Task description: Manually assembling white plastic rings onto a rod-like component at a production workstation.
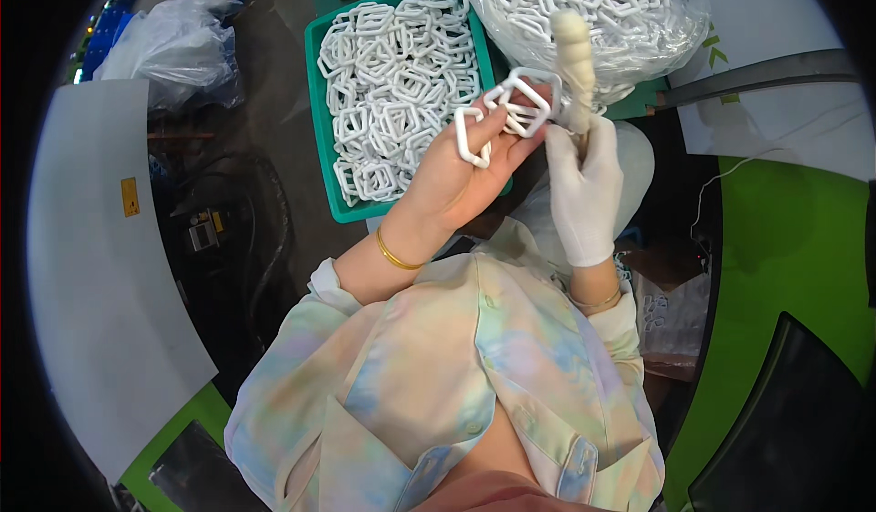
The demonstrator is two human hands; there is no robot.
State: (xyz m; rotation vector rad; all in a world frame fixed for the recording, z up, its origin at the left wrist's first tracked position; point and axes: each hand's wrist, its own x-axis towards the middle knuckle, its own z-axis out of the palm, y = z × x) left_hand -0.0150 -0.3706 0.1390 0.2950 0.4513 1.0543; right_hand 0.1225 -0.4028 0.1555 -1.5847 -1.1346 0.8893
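My left hand (461,170) is bare and holds several white plastic square buckles (511,106) fanned between its fingers. My right hand (584,179) wears a white glove and grips a wrapped white tool (575,51) that stands upright, its lower part touching the buckles. Both hands meet just right of a green tray (319,129) heaped with more white buckles (397,83).
A clear plastic bag (598,10) full of white buckles sits behind the hands. A crumpled plastic bag (178,47) lies at the far left. A grey panel (100,266) curves along the left, and a green surface (785,275) lies at the right.
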